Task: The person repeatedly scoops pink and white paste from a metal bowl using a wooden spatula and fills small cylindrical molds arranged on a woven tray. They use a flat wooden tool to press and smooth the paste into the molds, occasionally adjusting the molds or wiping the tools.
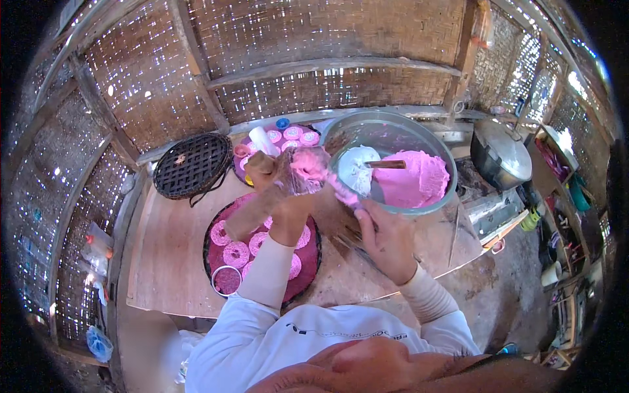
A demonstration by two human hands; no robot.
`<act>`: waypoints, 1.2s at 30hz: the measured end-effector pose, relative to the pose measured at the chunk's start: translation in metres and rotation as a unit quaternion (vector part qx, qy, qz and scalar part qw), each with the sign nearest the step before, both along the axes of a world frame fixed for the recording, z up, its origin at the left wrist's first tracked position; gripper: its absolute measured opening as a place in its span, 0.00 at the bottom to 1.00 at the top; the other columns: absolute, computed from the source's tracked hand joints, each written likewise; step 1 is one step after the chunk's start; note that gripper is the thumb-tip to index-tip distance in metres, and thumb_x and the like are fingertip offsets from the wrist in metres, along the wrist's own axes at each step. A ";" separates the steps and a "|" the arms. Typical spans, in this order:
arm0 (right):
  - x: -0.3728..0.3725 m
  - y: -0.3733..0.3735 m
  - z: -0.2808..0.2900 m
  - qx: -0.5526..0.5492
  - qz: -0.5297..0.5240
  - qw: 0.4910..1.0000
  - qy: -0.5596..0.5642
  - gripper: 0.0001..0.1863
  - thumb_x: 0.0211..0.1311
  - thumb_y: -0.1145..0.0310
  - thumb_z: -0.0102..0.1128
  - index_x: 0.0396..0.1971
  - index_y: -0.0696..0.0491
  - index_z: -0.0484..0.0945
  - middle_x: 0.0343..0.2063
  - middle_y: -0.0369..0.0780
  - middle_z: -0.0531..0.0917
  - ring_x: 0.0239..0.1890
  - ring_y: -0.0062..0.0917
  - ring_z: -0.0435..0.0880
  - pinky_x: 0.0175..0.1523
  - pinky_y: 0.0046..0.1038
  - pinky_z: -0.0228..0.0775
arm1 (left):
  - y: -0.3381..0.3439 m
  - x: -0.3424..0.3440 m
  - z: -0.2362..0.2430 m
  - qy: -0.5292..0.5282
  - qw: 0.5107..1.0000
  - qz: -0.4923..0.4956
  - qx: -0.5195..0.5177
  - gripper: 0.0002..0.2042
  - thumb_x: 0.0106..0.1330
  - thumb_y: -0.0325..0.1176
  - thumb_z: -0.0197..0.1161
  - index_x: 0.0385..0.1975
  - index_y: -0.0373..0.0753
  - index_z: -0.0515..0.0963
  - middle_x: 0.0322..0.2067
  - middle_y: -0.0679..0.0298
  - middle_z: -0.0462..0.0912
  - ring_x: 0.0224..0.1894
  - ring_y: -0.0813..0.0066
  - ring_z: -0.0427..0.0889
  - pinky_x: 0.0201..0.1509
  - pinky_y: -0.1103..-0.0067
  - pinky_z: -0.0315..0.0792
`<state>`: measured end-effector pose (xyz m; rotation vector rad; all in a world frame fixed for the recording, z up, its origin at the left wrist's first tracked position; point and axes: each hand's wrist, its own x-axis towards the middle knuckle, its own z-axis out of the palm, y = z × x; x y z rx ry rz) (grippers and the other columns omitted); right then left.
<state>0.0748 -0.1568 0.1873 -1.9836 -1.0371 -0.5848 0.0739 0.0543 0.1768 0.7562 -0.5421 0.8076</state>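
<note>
My left hand (282, 203) is smeared by motion beside a clear plastic bag (304, 170) with pink paste; I cannot tell its grip. My right hand (386, 242) is closed on a pink-coated utensil (344, 193) at the left rim of a large grey-green basin (442, 196). The basin holds bright pink paste (419, 177) and a white mass (354, 164), with a wooden-looking handle (386, 164) across them. Below my left hand, a round red-lined tray (275, 291) carries several pink rings (236, 253) and a round cutter-like hoop (226, 268).
A dark woven tray (190, 164) lies at the back left. A second tray (249, 139) holds pink rounds, a white cylinder and a cup. A large lidded metal pot (501, 150) stands right, near cluttered shelves (557, 196). Woven walls surround the wooden table (164, 249).
</note>
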 end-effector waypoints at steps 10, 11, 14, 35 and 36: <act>0.030 -0.013 0.000 0.026 -0.009 1.000 -0.006 0.07 0.55 0.64 0.57 0.31 0.50 0.78 0.14 0.43 0.77 0.14 0.37 0.75 0.20 0.35 0.64 | 0.019 0.018 -0.039 0.063 0.979 0.181 -0.069 0.14 0.61 0.41 0.51 0.41 0.42 0.66 0.37 0.66 0.70 0.39 0.78 0.69 0.50 0.79 0.62; 0.033 -0.009 0.001 0.022 -0.023 0.999 0.003 0.07 0.55 0.64 0.57 0.31 0.50 0.79 0.14 0.43 0.76 0.14 0.38 0.75 0.20 0.36 0.64 | 0.027 0.017 -0.045 0.054 0.985 0.154 -0.057 0.18 0.63 0.47 0.48 0.45 0.42 0.67 0.41 0.66 0.70 0.43 0.77 0.69 0.55 0.77 0.60; 0.032 -0.003 -0.003 0.013 -0.018 1.000 0.017 0.07 0.56 0.64 0.56 0.32 0.50 0.78 0.14 0.43 0.76 0.14 0.38 0.75 0.20 0.36 0.63 | 0.017 0.019 -0.035 0.024 0.993 0.053 -0.107 0.13 0.65 0.43 0.48 0.43 0.43 0.67 0.40 0.66 0.70 0.43 0.77 0.69 0.53 0.77 0.61; 0.148 -0.119 0.063 -0.250 -0.144 0.957 0.023 0.13 0.54 0.58 0.53 0.34 0.48 0.81 0.25 0.47 0.79 0.29 0.40 0.80 0.34 0.34 0.71 | 0.072 -0.036 -0.043 0.111 0.817 0.515 0.235 0.16 0.51 0.31 0.65 0.35 0.36 0.65 0.40 0.51 0.72 0.43 0.59 0.75 0.47 0.69 0.72; 0.161 -0.126 0.062 -0.284 -0.217 0.934 -0.003 0.12 0.53 0.59 0.52 0.29 0.48 0.82 0.23 0.45 0.80 0.27 0.39 0.81 0.33 0.37 0.73 | 0.072 -0.050 -0.042 0.120 0.828 0.511 0.196 0.17 0.51 0.32 0.66 0.34 0.37 0.65 0.40 0.52 0.71 0.43 0.60 0.74 0.47 0.69 0.71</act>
